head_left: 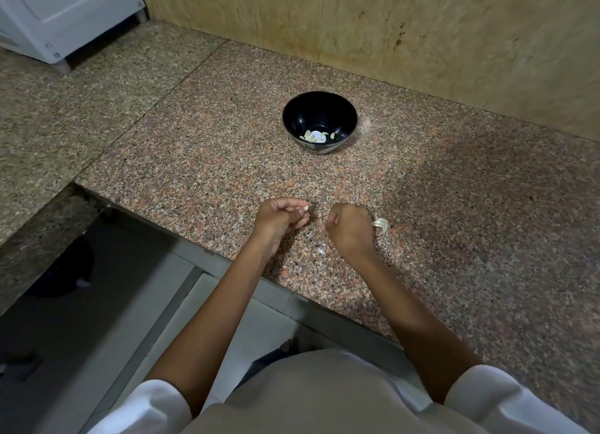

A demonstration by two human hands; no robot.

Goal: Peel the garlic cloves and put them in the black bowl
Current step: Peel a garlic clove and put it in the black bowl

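The person stands at a speckled granite counter [454, 206], both forearms stretched out over its near edge. The left hand [282, 217] has a narrow grip, thumb and fingertips pinched round a pale garlic clove [304, 209] held just above the stone. Just beside it, at three o'clock, the right hand [349, 225] is curled tight, its grip closed on what looks like a thin, nearly clear strip of skin [323, 223]; it is too small to be sure. The hands are near each other but not touching. The black bowl [319, 108] sits upright at twelve o'clock from the hands, well apart from them and close to the tan wall [422, 27], with a small heap of peeled cloves [316, 137] in its bottom. A pale curl of peel [381, 224] lies on the counter at three o'clock from the right hand, touching or almost touching it. A white cabinet [65, 11] stands at ten o'clock, far off.
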